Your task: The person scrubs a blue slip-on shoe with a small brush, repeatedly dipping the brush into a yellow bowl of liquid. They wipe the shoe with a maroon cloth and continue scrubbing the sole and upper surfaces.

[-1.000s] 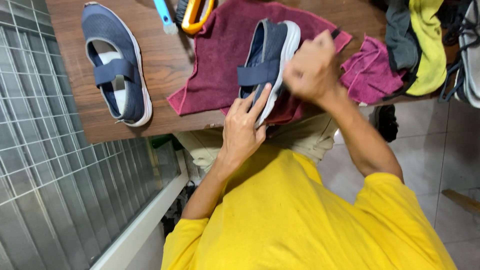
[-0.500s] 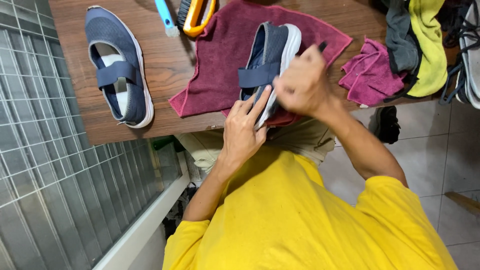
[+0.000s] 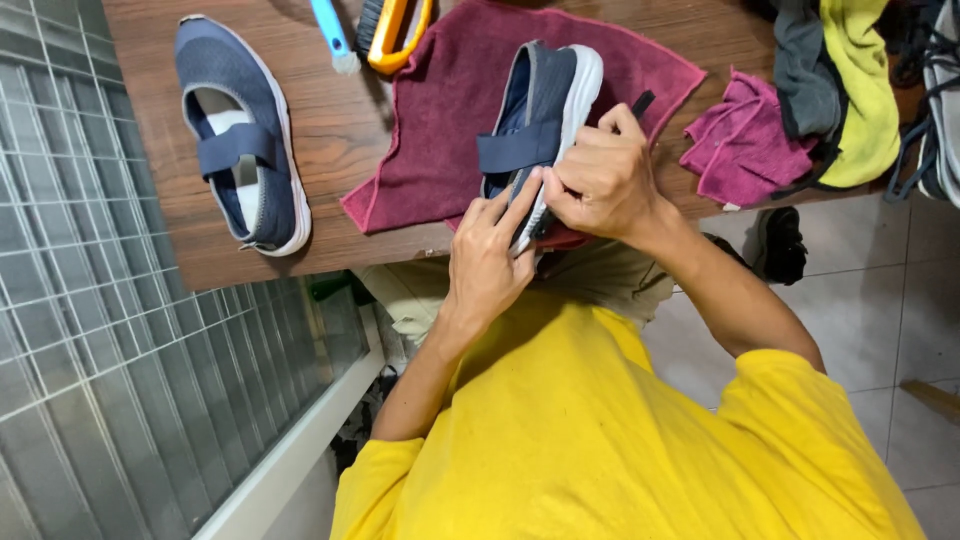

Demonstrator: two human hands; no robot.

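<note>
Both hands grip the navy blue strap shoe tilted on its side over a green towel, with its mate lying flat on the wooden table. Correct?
Not quite: in the head view the towel is maroon, not green. Otherwise yes: left hand, right hand, held shoe, mate, table.

A dark wooden table (image 3: 340, 130) carries a navy shoe (image 3: 240, 130) at its left, a blue-handled brush (image 3: 333, 32) and yellow-handled brush (image 3: 398, 30) at the far edge, a maroon towel (image 3: 450, 110) mid-table, and crumpled magenta (image 3: 740, 150), grey (image 3: 805, 70) and yellow-green cloths (image 3: 865, 90) at right.
</note>
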